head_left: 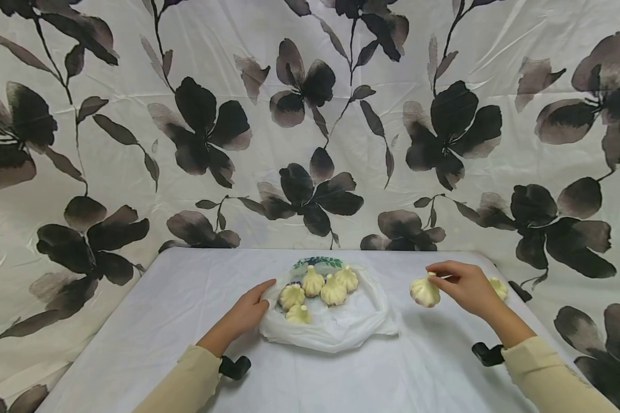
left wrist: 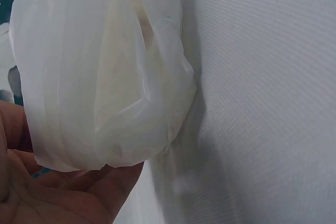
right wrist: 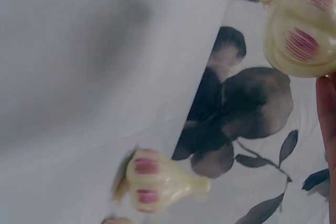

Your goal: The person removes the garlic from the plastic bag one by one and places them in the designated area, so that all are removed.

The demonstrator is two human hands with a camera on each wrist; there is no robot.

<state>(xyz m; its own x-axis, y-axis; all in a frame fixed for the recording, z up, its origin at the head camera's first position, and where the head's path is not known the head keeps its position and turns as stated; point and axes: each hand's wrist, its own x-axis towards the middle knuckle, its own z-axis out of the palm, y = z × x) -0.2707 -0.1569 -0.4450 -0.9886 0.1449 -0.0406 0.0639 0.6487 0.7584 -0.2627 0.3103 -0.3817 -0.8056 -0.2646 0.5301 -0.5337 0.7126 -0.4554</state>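
Note:
A white plastic bag (head_left: 336,339) lies mouth-up on the table, with several garlic bulbs (head_left: 333,291) inside. My left hand (head_left: 245,312) is at its left side and grips the rim; in the left wrist view the bag's wall (left wrist: 100,77) hides part of the fingers (left wrist: 113,187). To the right of the bag, my right hand (head_left: 465,287) pinches one garlic bulb (head_left: 425,292) above the table. The right wrist view shows this held bulb (right wrist: 302,30) with purple streaks. Another bulb (right wrist: 163,179) lies on the table, partly behind my right hand in the head view.
A white cloth covers the table (head_left: 160,321). Behind it hangs a pale curtain (head_left: 382,189) with dark flowers, which also shows past the table's right edge. Part of a further pale object (right wrist: 118,221) shows at the bottom of the right wrist view.

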